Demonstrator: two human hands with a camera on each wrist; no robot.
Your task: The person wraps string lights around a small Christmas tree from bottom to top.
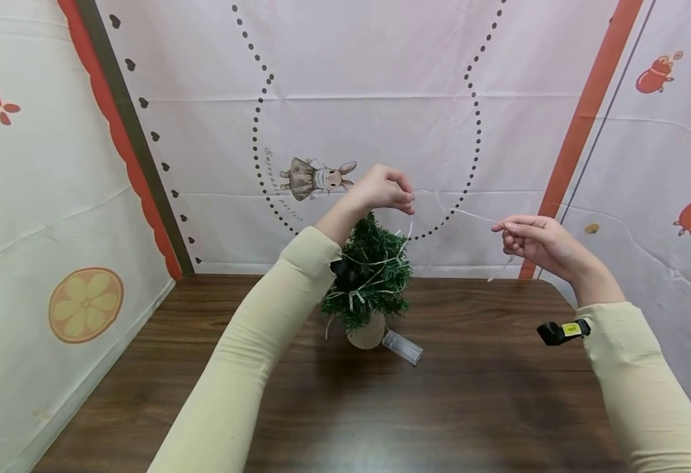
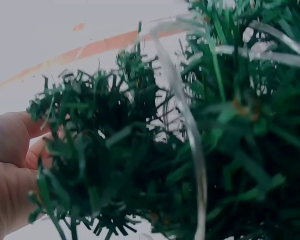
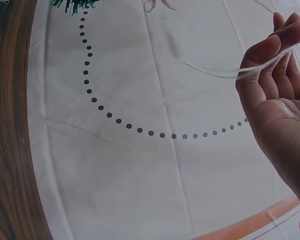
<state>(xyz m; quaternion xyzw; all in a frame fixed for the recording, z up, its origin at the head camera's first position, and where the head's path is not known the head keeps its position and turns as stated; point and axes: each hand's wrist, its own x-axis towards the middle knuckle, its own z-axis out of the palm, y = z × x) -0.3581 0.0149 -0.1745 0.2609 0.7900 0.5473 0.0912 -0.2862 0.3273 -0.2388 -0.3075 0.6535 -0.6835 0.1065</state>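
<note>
A small green artificial Christmas tree (image 1: 375, 259) stands in a pale pot (image 1: 366, 334), with a thin clear string-light wire looped around its branches. My left hand (image 1: 383, 189) is just above the treetop, fingertips pinching the wire. From there a slack length of string-light wire (image 1: 472, 215) runs across to my right hand (image 1: 537, 244), held out to the right, which pinches it between thumb and forefinger. A short tail hangs below that hand. Branches (image 2: 110, 150) partly hide the left hand (image 2: 12, 170) in the left wrist view. A clear battery box (image 1: 402, 347) lies beside the pot.
The dark brown wooden table (image 1: 487, 401) ends at a printed cloth backdrop (image 1: 369, 131) close behind the tree. More printed cloth (image 1: 44, 197) stands along the left and right sides. A black strap (image 1: 561, 332) is on my right wrist.
</note>
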